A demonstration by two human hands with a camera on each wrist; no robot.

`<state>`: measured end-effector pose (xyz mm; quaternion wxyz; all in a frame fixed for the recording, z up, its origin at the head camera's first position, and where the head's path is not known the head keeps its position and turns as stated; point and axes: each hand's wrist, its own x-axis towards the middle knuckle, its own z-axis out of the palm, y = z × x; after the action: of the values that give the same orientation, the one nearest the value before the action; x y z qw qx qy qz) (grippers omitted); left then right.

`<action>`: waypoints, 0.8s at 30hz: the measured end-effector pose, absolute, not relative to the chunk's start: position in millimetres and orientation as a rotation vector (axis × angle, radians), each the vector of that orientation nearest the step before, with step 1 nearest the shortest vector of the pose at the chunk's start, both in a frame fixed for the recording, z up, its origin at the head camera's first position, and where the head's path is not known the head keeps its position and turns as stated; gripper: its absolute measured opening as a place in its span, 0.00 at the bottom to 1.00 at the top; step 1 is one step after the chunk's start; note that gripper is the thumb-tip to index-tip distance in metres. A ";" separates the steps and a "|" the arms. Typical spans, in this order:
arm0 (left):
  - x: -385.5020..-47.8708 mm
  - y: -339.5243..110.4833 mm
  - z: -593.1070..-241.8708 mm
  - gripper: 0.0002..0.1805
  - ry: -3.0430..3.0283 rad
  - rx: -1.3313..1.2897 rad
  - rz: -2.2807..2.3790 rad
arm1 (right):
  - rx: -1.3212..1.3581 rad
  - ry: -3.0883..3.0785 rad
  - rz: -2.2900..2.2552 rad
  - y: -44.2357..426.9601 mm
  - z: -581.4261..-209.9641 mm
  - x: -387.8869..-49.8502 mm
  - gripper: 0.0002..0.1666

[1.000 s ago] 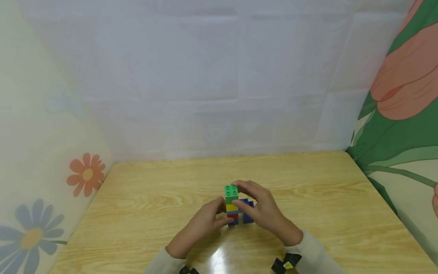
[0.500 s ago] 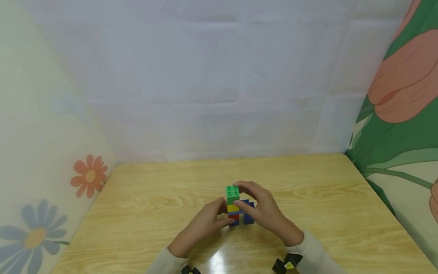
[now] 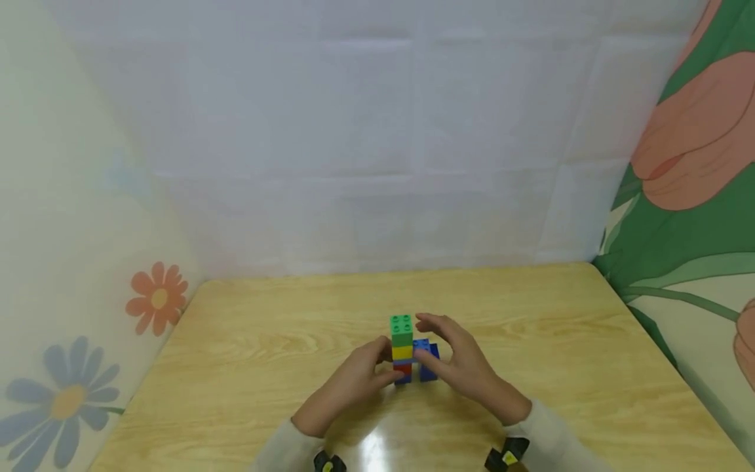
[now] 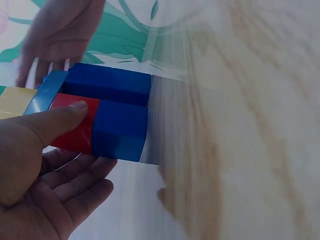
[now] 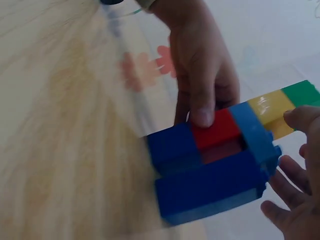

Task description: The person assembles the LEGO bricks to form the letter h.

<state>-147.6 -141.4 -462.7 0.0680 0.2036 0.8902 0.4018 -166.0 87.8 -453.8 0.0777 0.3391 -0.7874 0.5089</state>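
Observation:
A tower of toy building bricks stands on the table, with a green brick [image 3: 402, 330] on top and a yellow brick [image 3: 402, 353] under it. Below come a light blue brick [image 5: 255, 132], a red brick [image 5: 216, 131] and a dark blue brick [image 4: 120, 131] at the foot. The light blue brick also spans to a taller dark blue brick [image 5: 210, 187] beside the tower. My left hand [image 3: 356, 372] pinches the tower, thumb on the red brick, fingers partly hidden behind. My right hand [image 3: 463, 360] is spread at the tower's right side, its thumb near the yellow brick.
The wooden table [image 3: 265, 341] extends around the bricks. A white sheet [image 3: 354, 144] hangs behind its far edge. Flower-patterned panels stand at the left [image 3: 71, 262] and right [image 3: 696, 249].
My right hand has let go of the green brick and moved slightly right, its fingers now apart from it. My left hand keeps its hold on the tower.

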 end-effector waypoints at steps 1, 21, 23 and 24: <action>-147.8 -141.2 -462.3 0.19 2.688 0.608 1.208 | 1.004 -2.376 1.485 90.3 -455.5 -166.0 0.33; -143.0 -149.3 -456.8 0.17 2.730 0.501 1.357 | 0.774 -2.480 1.499 86.0 -475.6 -156.4 0.16; -143.7 -147.0 -457.2 0.16 2.745 0.477 1.365 | 0.736 -2.485 1.502 85.2 -476.2 -157.8 0.15; -144.3 -145.7 -457.3 0.16 2.757 0.456 1.366 | 0.721 -2.487 1.497 84.5 -476.5 -159.3 0.15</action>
<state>-144.3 -145.7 -457.3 0.0154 0.1466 0.8863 0.4391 -159.3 84.5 -476.5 0.0750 0.2403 -0.8292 0.4991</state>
